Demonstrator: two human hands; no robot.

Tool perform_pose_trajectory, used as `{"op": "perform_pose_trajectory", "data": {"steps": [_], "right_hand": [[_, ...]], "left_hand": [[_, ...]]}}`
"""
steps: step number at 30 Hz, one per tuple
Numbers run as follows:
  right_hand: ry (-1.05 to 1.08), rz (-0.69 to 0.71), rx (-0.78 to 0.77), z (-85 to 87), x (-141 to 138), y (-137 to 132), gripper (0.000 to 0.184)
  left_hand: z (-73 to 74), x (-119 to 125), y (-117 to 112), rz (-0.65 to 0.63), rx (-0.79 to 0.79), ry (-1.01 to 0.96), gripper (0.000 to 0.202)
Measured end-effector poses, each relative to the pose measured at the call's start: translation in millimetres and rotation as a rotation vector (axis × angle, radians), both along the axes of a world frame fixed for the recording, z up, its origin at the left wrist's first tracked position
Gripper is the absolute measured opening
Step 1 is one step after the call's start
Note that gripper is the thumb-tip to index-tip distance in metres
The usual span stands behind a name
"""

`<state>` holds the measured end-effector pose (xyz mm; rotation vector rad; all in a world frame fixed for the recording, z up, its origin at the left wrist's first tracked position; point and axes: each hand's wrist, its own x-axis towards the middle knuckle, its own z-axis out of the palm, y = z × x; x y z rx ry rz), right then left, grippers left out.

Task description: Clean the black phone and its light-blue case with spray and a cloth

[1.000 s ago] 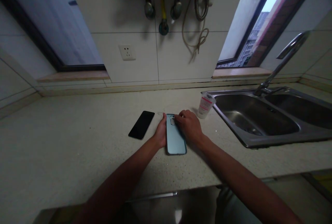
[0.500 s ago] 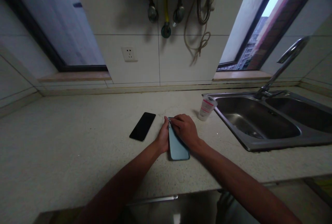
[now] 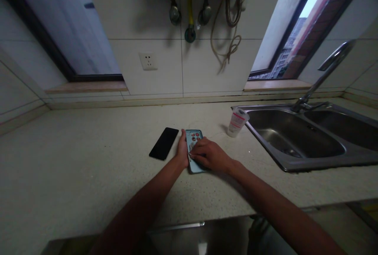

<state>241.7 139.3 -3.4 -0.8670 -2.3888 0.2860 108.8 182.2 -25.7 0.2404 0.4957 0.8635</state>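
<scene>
A light blue phone case (image 3: 195, 167) with several round camera holes near its far end is tilted over the counter. My left hand (image 3: 182, 150) is closed on its left edge, thumb along the side. Across the middle of the case lies my right hand (image 3: 209, 153), its fingers pressed together against the inner surface. A small pale bit shows by those fingertips, too small to name. Left of the case a black smartphone (image 3: 164, 143) lies flat, dark face up, apart from both hands.
A clear plastic cup (image 3: 237, 122) with pink print stands right of my hands. Beyond it is a steel double sink (image 3: 283, 165) with a tall faucet (image 3: 325, 72). The pale counter (image 3: 88, 148) ends at a front edge near me; hoses and a socket (image 3: 148, 61) are on the wall.
The case has shifted slightly left and its camera holes now show. My right hand has slid from the far end toward the middle of the case, nearer to me.
</scene>
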Motion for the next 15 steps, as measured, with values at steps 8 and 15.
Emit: {"op": "perform_pose_trajectory", "data": {"steps": [8, 15], "right_hand": [[-0.087, 0.339, -0.242, 18.3, 7.9, -10.8, 0.015], [-0.337, 0.143, -0.179, 30.3, 23.4, -12.0, 0.014]], "left_hand": [[-0.3, -1.9, -0.5, 0.013, 0.053, 0.082, 0.071], [-0.6, -2.8, 3.4, -0.064, 0.045, 0.027, 0.072]]}}
